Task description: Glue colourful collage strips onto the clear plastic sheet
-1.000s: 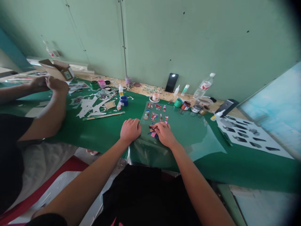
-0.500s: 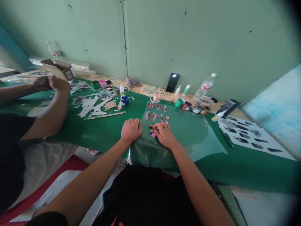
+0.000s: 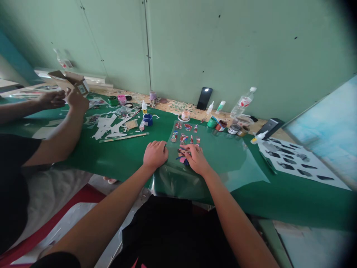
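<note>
Your right hand [image 3: 196, 159] has shifted slightly, half curled, grip unclear, with small flat pink-and-blue scraps [image 3: 182, 159] by its left side.

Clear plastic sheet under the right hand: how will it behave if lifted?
Probably floppy: the clear plastic sheet bends down over the front edge of the green table. Likely light, as it looks thin and see-through. Its glossy shine suggests slipperiness, so any loose colored pieces could slide.

A black short-sleeved top [image 3: 173, 230] with pointed pinkish-red markings [image 3: 135, 262] leaves both forearms [image 3: 111, 213] and the fingers [image 3: 193, 149] bare.
</note>
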A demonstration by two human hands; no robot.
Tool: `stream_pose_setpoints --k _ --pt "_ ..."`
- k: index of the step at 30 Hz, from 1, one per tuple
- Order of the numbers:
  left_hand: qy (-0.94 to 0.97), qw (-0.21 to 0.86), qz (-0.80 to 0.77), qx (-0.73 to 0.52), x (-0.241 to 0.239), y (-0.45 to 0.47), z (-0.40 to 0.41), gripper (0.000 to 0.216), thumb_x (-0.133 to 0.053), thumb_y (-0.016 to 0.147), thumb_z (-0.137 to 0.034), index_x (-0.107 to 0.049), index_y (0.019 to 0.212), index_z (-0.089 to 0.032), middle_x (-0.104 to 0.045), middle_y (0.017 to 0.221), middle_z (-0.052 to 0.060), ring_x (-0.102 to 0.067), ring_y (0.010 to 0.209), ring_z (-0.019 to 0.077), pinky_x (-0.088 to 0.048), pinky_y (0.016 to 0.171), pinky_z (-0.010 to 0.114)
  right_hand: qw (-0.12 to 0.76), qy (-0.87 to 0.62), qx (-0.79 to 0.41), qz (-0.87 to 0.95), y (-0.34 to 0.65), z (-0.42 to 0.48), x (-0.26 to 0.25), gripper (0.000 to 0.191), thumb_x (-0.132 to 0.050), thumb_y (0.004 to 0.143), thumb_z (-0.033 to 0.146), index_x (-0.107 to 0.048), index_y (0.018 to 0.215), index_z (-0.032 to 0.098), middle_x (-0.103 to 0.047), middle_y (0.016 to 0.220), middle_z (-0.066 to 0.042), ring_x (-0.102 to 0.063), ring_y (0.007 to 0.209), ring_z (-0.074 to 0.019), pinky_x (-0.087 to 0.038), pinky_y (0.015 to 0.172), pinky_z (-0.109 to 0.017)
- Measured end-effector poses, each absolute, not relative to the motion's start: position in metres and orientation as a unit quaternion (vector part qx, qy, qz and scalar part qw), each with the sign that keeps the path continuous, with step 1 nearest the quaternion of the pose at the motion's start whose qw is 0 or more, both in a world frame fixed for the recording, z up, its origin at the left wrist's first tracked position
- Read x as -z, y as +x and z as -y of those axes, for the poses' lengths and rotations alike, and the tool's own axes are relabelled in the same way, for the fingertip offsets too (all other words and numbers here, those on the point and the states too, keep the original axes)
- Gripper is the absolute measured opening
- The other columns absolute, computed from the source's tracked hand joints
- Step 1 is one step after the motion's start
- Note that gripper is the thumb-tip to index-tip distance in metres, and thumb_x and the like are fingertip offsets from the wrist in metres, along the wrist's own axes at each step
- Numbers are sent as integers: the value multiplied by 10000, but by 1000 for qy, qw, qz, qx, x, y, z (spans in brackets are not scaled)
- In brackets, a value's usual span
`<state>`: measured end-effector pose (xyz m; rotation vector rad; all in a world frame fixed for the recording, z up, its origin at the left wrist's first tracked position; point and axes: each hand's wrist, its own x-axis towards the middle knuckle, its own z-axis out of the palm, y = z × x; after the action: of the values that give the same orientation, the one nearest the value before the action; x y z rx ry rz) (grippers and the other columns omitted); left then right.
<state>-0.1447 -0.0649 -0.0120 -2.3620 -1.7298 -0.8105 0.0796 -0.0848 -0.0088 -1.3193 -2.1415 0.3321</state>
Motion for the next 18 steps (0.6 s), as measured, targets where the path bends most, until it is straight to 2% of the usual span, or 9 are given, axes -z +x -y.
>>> stream_pose_setpoints --k 5,9,14,18 --pt "-777 55 568 266 12 -145 65 219 -490 911 -191 -672 1034 -191 -749 959 95 -648 968 272 -417 827 401 321 -484 -155 799 79 85 10 155 -477 984 276 -565 1109 250 -706 1273 -67 -550 1167 -296 -369 1023 -504" --pt "-776 54 569 265 12 -145 65 218 -482 916 -197 -672 1024 -200 -748 957 93 -647 965 270 -419 828 401 377 -487 -183 766 82 82 12 164 -534 918 236 -574 1077 239 -700 1223 -90 -568 1143 -278 -403 1021 -481" --pt "-776 46 572 263 11 -145 65 223 -475 917 -198 -671 1023 -205 -746 962 96 -645 977 273 -423 839 403 478 -527 -239 661 94 72 20 183 -615 832 322 -538 962 220 -682 936 -69 -615 813 -212 -514 790 -386" --pt "-775 33 575 261 10 -143 67 233 -475 912 -197 -674 1031 -201 -746 983 103 -639 991 280 -428 856 416 528 -530 -295 594 102 66 26 278 -655 809 458 -544 889 216 -668 793 -32 -633 735 -192 -528 726 -349"
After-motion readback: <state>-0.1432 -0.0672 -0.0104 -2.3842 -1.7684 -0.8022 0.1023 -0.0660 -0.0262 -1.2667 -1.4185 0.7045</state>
